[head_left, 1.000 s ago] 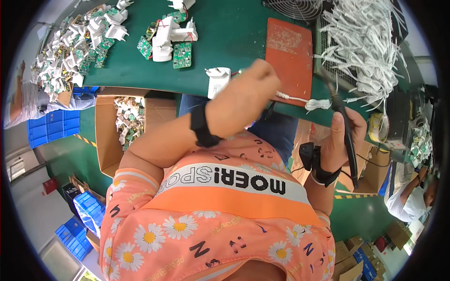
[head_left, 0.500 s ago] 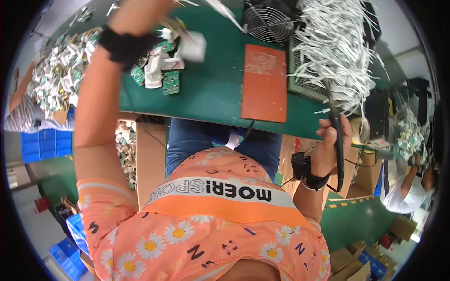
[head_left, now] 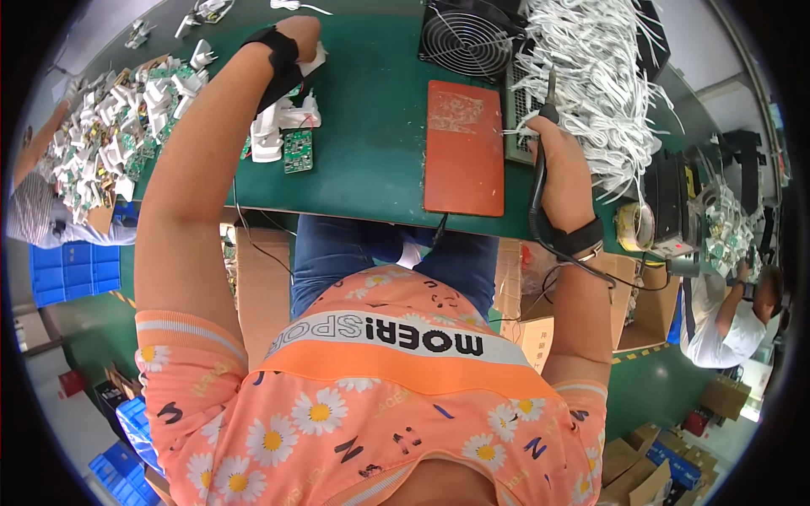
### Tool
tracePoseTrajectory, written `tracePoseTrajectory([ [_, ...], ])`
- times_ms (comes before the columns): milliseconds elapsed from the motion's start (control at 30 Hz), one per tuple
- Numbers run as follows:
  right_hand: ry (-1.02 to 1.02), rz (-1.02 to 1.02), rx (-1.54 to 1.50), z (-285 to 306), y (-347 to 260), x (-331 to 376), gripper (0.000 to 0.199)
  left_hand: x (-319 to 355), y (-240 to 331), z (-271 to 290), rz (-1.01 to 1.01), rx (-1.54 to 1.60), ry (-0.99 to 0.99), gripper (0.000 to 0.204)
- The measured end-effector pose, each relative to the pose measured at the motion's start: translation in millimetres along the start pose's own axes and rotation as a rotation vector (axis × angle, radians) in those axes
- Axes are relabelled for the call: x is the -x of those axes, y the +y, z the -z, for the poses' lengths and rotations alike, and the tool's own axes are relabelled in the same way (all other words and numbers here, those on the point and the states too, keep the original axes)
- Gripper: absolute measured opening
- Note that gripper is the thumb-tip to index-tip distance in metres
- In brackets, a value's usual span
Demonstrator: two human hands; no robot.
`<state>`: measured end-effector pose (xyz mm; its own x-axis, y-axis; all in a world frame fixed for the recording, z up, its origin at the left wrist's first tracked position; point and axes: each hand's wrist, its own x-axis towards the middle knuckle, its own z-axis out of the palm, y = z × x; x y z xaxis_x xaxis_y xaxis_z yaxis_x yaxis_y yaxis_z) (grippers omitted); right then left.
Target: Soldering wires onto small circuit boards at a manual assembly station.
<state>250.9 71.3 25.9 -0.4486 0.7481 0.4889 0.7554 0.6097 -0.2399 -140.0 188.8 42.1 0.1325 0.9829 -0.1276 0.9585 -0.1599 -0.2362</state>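
My left hand (head_left: pixel 299 35), wrist strapped in black, is closed over the far left of the bench, its fingers partly hidden. Under them shows a white plastic housing (head_left: pixel 315 61) that it seems to grip. Close to that wrist lie more white housings (head_left: pixel 267 135) and a green circuit board (head_left: pixel 299 152). In my right hand (head_left: pixel 564 164) is a black soldering iron (head_left: pixel 537 185), tip pointing away from me. Its tip is over the edge of a big heap of white wires (head_left: pixel 595 93). A few white wire ends show beside the right fingertips.
An orange-red pad (head_left: pixel 464 148) lies mid-bench, with a black fan (head_left: pixel 466 40) behind it. Boards and white housings pile up on the left (head_left: pixel 126 126). A tape roll (head_left: pixel 634 226) sits at the right edge. Co-workers are at both sides.
My right hand has moved forward and left with the soldering iron, from the bench edge to the wire heap. My left hand has shifted slightly right; the white housing there is now mostly covered.
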Motion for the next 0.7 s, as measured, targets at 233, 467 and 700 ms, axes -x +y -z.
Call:
tracePoseTrajectory([
  [233,-0.143,-0.001,0.007,-8.3,18.2,-10.3,0.030,66.9,29.7,39.6,-0.234,0.527,0.502,0.031],
  [467,0.009,-0.152,-0.472,-4.3,18.5,4.2,0.041,117.4,88.9,2.0,-0.318,0.663,0.386,0.023],
  [700,0.063,-0.199,-0.694,0.4,-22.8,23.8,0.047,158.0,127.2,-0.6,-0.256,0.566,0.599,0.020],
])
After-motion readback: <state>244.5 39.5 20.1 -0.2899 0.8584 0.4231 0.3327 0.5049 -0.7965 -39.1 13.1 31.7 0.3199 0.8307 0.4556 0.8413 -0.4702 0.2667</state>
